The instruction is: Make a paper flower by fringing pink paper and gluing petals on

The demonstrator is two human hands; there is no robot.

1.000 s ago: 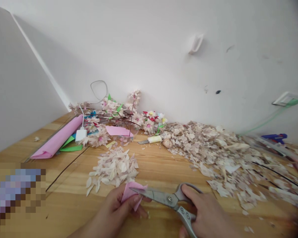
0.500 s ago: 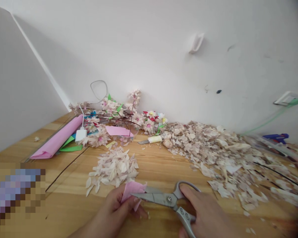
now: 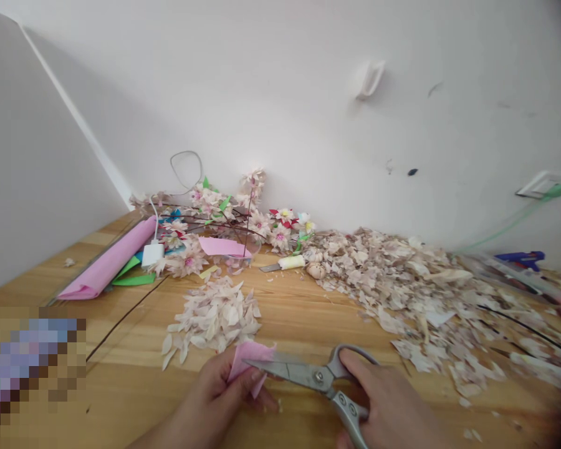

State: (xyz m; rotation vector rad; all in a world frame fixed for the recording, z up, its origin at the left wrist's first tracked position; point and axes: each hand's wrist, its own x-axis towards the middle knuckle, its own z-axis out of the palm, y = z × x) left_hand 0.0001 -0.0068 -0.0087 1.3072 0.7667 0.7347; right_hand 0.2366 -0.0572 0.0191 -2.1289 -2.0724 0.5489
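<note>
My left hand [image 3: 217, 393] pinches a small folded piece of pink paper [image 3: 247, 357] low in the middle of the view. My right hand [image 3: 393, 405] grips the handles of metal scissors [image 3: 308, 374], fingers through the loops. The blades point left and meet the pink paper's edge. Just beyond the hands lies a small heap of pale cut petals [image 3: 215, 315] on the wooden table [image 3: 303, 312].
A wide spread of pale husk scraps [image 3: 416, 280] covers the right side. Paper flowers on stems [image 3: 229, 218] lie at the back by the wall, with a pink paper roll [image 3: 107, 262], a white charger [image 3: 153, 252], a small knife [image 3: 283, 264] and a blue glue gun [image 3: 518, 257].
The scissor blades opened slightly and then came back together on the pink paper; both hands stay in about the same place.
</note>
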